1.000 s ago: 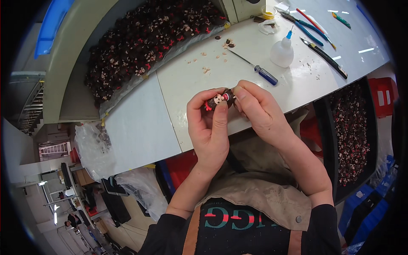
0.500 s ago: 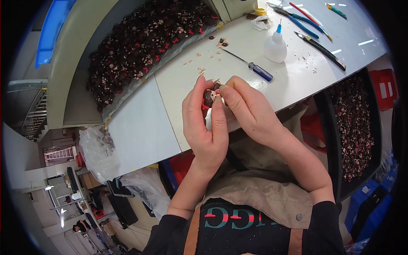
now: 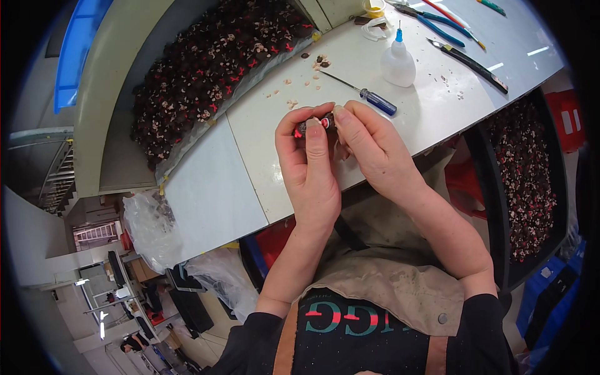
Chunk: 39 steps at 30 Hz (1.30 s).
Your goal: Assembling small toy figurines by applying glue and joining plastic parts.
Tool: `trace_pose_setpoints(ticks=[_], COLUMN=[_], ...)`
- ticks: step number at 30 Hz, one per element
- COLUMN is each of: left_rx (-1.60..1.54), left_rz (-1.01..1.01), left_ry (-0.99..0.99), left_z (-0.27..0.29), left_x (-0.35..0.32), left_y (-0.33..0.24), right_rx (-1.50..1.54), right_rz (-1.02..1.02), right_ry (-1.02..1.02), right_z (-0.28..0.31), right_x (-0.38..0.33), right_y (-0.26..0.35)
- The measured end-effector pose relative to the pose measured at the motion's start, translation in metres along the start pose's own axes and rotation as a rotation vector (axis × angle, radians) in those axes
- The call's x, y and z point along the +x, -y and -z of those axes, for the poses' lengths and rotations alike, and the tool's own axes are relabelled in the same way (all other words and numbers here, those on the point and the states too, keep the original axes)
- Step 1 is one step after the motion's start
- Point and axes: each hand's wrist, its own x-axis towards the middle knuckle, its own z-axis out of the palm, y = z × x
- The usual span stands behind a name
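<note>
Lighting: bright, even, overhead; white glare streaks on the far-right worktable (image 3: 525,53). Shadows soft. Fisheye bends edges; black vignette rings the sharp centre.

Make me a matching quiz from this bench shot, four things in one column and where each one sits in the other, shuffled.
Things:
1. small dark and red part
2. blue-handled screwdriver
3. white squeeze bottle
4. black tray of small parts

Places:
A. upright on the white table, beyond the screwdriver
B. pinched between left hand and right hand
C. by the person's right side
D. flat on the table, just past the fingers

Pairs: 1-B, 2-D, 3-A, 4-C
</note>
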Motion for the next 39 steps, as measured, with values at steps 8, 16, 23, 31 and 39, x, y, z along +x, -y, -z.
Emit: trace_pose_setpoints(ticks=[8,16,23,31,39], left_rx=[-0.177,-0.242,-0.222,-0.316,-0.233], left_rz=[0.109,0.139,0.315,0.338,0.373], left_ry=[0.004,0.033,-0.150,-0.074,-0.078], left_z=[-0.005,-0.006,0.046,0.070,0.079], left_x=[0.005,0.002,-0.010,-0.012,-0.010], left_y=[-0.002,-0.027,-0.026,-0.040,-0.036], right_rx=[0.110,0.388,0.362,-0.618,-0.923], right_rz=[-0.005,-0.006,-0.109,0.281,0.271], right_ry=[-0.031,-0.075,-0.065,0.023,0.083], right_z=[0.002,0.010,0.005,-0.002,-0.002], right_x=[0.001,0.004,0.005,0.012,0.013], right_y=[-0.001,-0.004,-0.001,0.005,-0.014])
